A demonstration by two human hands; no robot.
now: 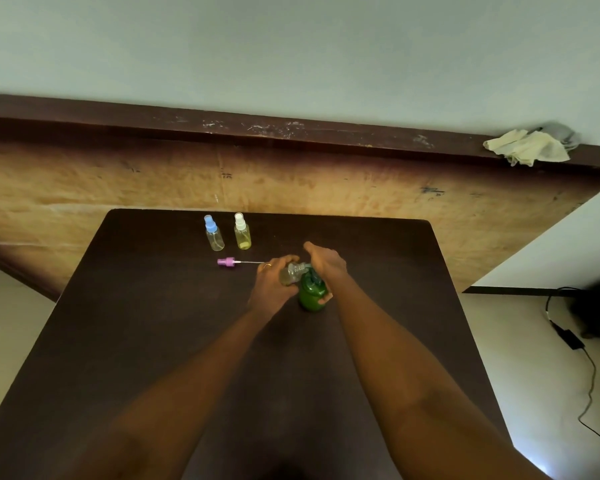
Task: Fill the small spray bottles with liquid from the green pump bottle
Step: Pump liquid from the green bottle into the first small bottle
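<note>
Near the middle of the dark table [118, 341], standing upright: green pump bottle [310, 294]. Covered at the pump head by the right hand [326, 263], palm down, fingers stretched flat and forward, pressing rather than clasping; one fingertip showing against the bottle's right flank. Right forearm reaching in long and straight from the lower right.

Just left of the pump, mouth up at the spout: small clear bottle [291, 271], capless and tilted, wrapped in the curled fingers of the left hand [269, 284], ring on one finger. Left forearm angled in from the lower left.

Beside the left knuckles, lying flat: pink spray head [226, 261], thin tube pointing toward that hand. Farther back, near the table's far edge, upright and close together: blue-capped spray bottle [214, 235] and white-capped spray bottle [242, 233], yellowish liquid visible in the latter.

Beyond, on the wooden ledge at far right: crumpled cloth [527, 148]. On the floor to the right: black cable [568, 341].
</note>
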